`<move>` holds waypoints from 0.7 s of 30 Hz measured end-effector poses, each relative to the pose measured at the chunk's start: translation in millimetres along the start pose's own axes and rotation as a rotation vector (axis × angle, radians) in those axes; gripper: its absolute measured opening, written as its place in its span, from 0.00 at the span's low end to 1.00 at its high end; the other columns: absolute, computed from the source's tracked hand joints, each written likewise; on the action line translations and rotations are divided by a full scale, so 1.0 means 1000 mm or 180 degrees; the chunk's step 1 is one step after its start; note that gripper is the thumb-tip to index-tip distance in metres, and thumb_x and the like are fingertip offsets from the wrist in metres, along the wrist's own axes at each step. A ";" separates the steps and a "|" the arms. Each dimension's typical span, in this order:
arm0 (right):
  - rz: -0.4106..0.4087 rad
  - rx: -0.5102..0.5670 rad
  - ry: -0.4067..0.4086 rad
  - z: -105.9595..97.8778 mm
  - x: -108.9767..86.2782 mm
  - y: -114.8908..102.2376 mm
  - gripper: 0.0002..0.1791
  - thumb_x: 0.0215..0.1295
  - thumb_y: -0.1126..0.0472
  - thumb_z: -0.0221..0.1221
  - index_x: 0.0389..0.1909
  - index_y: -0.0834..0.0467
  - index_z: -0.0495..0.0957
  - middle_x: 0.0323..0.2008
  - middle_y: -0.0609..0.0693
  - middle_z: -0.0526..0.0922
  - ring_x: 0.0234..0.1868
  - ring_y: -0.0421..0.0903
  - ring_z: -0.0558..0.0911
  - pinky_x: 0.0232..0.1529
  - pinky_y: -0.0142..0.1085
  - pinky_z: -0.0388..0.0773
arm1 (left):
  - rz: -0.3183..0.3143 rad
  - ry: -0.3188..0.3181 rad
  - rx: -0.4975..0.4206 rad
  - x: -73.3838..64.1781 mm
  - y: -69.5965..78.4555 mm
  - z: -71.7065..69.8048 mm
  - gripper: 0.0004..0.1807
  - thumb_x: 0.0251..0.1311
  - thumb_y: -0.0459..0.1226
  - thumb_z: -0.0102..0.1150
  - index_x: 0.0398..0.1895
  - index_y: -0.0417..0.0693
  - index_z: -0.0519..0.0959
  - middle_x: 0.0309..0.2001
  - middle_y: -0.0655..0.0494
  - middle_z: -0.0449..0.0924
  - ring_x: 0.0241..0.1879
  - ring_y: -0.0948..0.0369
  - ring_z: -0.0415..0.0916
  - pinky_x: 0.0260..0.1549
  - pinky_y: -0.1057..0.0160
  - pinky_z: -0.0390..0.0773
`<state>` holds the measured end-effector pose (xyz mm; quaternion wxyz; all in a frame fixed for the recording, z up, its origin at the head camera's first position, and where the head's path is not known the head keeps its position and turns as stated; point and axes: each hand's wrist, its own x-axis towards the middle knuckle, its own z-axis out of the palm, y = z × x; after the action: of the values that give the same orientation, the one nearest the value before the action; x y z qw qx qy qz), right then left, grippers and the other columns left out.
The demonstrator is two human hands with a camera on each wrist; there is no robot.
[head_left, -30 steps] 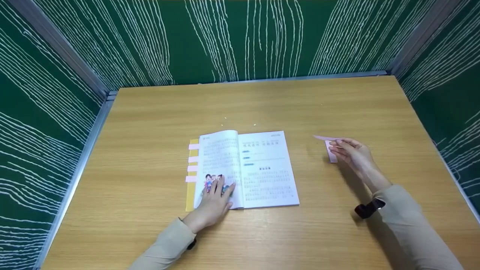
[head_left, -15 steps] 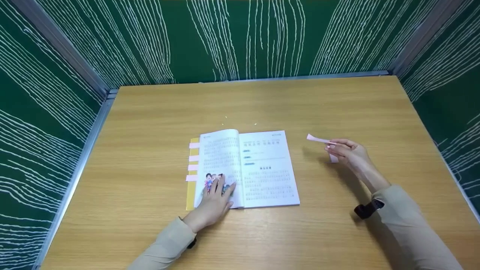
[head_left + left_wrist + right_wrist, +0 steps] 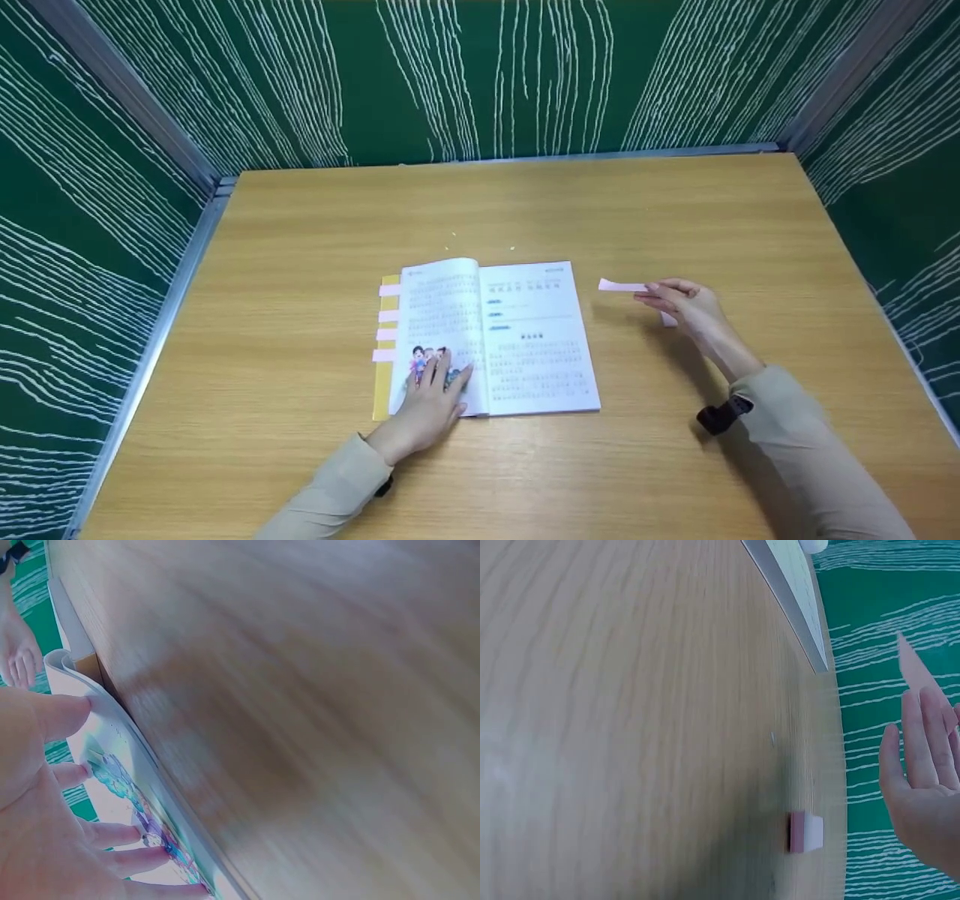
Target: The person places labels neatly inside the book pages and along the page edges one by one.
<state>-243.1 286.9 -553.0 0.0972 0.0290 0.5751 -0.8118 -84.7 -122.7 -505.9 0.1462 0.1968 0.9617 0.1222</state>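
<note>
An open book [image 3: 536, 382] lies on the table, printed text on both pages and a colour picture low on the left page. My left hand [image 3: 421, 412] rests on that page with straight, spread fingers, partly covering the picture. Right of the book, my right hand [image 3: 694, 311] pinches a pink sticky note [image 3: 621, 286] above the table; its free end points toward the book. Below that hand sits a pad of pink sticky notes [image 3: 668, 320], mostly hidden in the head view but plain in the right wrist view as a small block [image 3: 807, 832].
Several pink tabs [image 3: 385, 355] stick out along the book's left side, over a yellow edge [image 3: 382, 394]. Tiny pale scraps [image 3: 512, 248] lie behind the book. Green panels [image 3: 465, 82] with white lines border the wooden table [image 3: 300, 300].
My right hand has moved left toward the book with the pink sticky note, lifting it away from the pad. My left hand has stayed on the page.
</note>
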 end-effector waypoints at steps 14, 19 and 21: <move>0.0061 -0.0635 -0.0227 0.043 -0.015 -0.027 0.08 0.55 0.62 0.60 0.37 0.59 0.79 0.30 0.50 0.84 0.35 0.43 0.82 0.13 0.20 0.65 | 0.0005 -0.0016 0.0022 0.000 0.000 -0.001 0.28 0.65 0.44 0.39 0.67 0.49 0.51 0.67 0.37 0.39 0.64 0.39 0.39 0.54 0.34 0.46; 0.0090 -0.0814 -0.0251 0.045 -0.008 -0.025 0.09 0.55 0.60 0.60 0.37 0.57 0.79 0.30 0.49 0.84 0.35 0.43 0.82 0.19 0.21 0.70 | -0.0001 -0.0016 0.0020 0.000 0.001 -0.002 0.28 0.65 0.44 0.39 0.67 0.49 0.52 0.67 0.37 0.40 0.64 0.39 0.40 0.55 0.34 0.46; 0.0099 -0.0830 -0.0270 0.039 0.002 -0.017 0.10 0.54 0.60 0.61 0.38 0.58 0.79 0.31 0.49 0.84 0.36 0.44 0.82 0.30 0.23 0.75 | -0.0006 -0.0017 0.0009 0.000 0.001 -0.002 0.28 0.65 0.44 0.39 0.67 0.49 0.52 0.67 0.37 0.40 0.64 0.39 0.39 0.55 0.34 0.45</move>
<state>-245.4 255.6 -524.8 0.1369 -0.0093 0.6706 -0.7290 -84.7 -122.2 -504.1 0.1485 0.1964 0.9617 0.1202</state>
